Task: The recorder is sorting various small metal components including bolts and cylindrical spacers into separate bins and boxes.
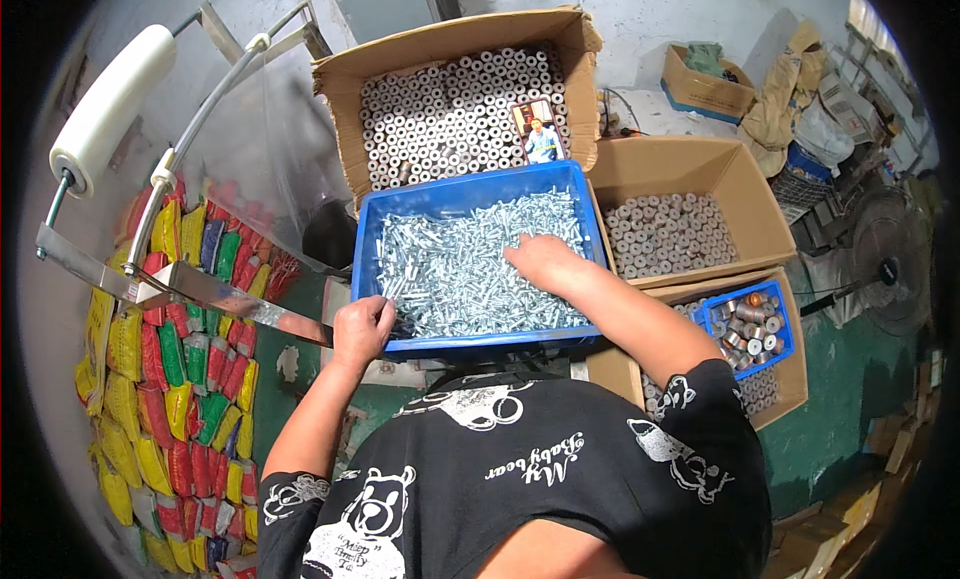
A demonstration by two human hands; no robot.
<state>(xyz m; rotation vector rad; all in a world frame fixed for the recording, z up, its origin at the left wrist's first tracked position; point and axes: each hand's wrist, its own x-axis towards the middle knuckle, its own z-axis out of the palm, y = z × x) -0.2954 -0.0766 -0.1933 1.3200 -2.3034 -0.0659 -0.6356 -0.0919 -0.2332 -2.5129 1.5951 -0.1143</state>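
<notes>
A blue plastic bin (372, 241) full of shiny silver bolts (455, 274) sits right in front of me. My right hand (545, 261) reaches into the pile, palm down, fingers buried among the bolts. My left hand (362, 327) is curled at the bin's near left corner, fingers closed; whether it holds any bolts I cannot tell. Behind the bin stands an open cardboard box (345, 79) packed with upright grey metal sleeves (450, 114).
A metal film-roll frame (200, 284) with a white roll (110, 104) stands at left, over stacked coloured packets (185, 379). At right are cardboard boxes of sleeves (665, 234), a small blue bin (755, 324) of metal parts and a floor fan (885, 264).
</notes>
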